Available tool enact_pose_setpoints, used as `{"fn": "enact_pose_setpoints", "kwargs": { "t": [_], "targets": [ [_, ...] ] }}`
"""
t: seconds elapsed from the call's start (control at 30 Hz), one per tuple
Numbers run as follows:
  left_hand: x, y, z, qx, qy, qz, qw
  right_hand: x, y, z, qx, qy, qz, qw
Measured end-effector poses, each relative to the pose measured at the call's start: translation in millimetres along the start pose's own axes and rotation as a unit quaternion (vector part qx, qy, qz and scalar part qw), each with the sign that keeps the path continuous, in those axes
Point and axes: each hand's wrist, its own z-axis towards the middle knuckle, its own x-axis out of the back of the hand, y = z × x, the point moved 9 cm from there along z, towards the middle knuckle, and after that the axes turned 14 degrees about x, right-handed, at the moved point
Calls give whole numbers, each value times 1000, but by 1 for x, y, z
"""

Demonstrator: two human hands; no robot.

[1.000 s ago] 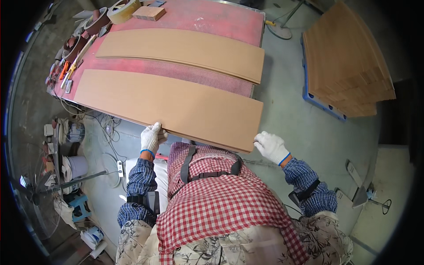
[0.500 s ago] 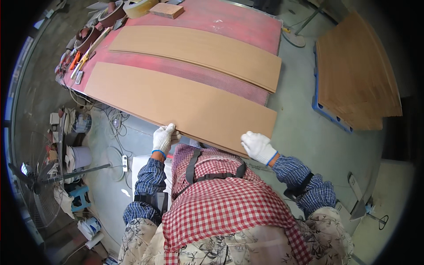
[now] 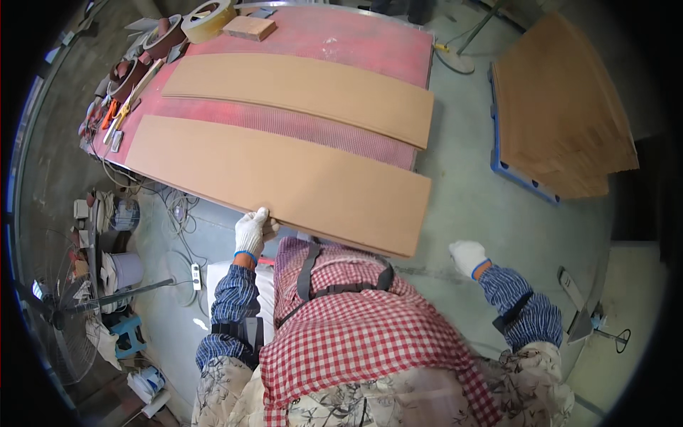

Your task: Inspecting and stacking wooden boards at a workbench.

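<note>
A long brown cardboard panel (image 3: pixel 299 181) lies along the near side of the red-topped table (image 3: pixel 384 46), its front edge toward me. My left hand (image 3: pixel 253 231), in a white knit glove with a blue cuff, is closed at that edge, thumb on top and the other fingers partly hidden. Off to the right, past the panel's end and above the floor, is my right hand (image 3: pixel 468 257), also gloved. Its fingers are curled, and whatever they may hold is hidden. Farther back on the table rests a second brown panel (image 3: pixel 302 92), apart from the near one.
Tape rolls (image 3: pixel 208 20), a brick-like block (image 3: pixel 249 28) and orange-handled tools (image 3: pixel 110 114) crowd the table's left end. A tall stack of brown sheets (image 3: pixel 562 107) stands on a blue pallet (image 3: pixel 526 181) at right. A fan (image 3: pixel 60 313) and cables (image 3: pixel 178 210) are at left.
My right hand has left the near panel's right end and moved right, over the floor. My left hand keeps its place at the front edge. The whole view has shifted slightly.
</note>
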Motion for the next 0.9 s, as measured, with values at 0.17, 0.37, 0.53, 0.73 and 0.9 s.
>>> {"fn": "enact_pose_setpoints", "kwargs": {
  "t": [0.17, 0.37, 0.53, 0.73, 0.9],
  "targets": [
    [3, -1, 1, -12, 20, -3, 1000, 58, 30, 26, -114, 206, 179, 955],
    [-3, -7, -3, -3, 14, 31, 999, 132, -18, 122, 35, 371, 132, 918],
    [-14, -15, -13, -12, 36, 44, 998, 129, -45, 164, 75, 323, 121, 935],
    [-25, -21, -22, 6, -6, 4, 1000, 110, -27, 157, 8, 321, 224, 920],
    [-27, -16, -35, 23, -6, 11, 1000, 122, -32, 153, 16, 355, 121, 927]
  ]
}}
